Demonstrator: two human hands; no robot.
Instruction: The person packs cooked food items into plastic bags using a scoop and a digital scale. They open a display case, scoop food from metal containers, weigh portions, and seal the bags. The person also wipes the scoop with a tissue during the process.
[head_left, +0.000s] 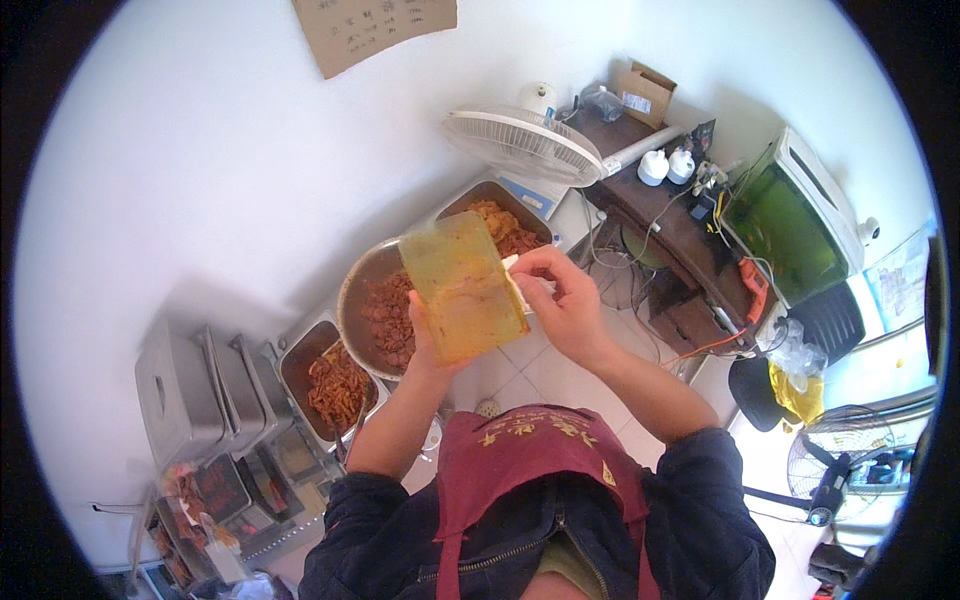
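Observation:
My left hand (433, 349) grips a yellow-stained, translucent plastic container (465, 285) from below and along its left side. Pinched in the fingers of my right hand (562, 300) is a white tissue or cloth (529, 291), pressed against the container's right edge. Behind the container, a large round metal bowl (346, 315) holds reddish-brown food, partly hidden. Above it stands a steel tray (534, 206) of orange and red food. Left of my forearm, another steel tray (296, 375) holds shredded reddish food, with what look like tong handles at its near side.
An electric fan (525, 142) stands behind the trays, beside a blue-and-white scale (532, 196). Steel pans (184, 397) stand upright at left. A dark wooden desk (637, 195) carries white bottles (654, 166), cables and a fish tank (787, 225). A floor fan (840, 457) is at right.

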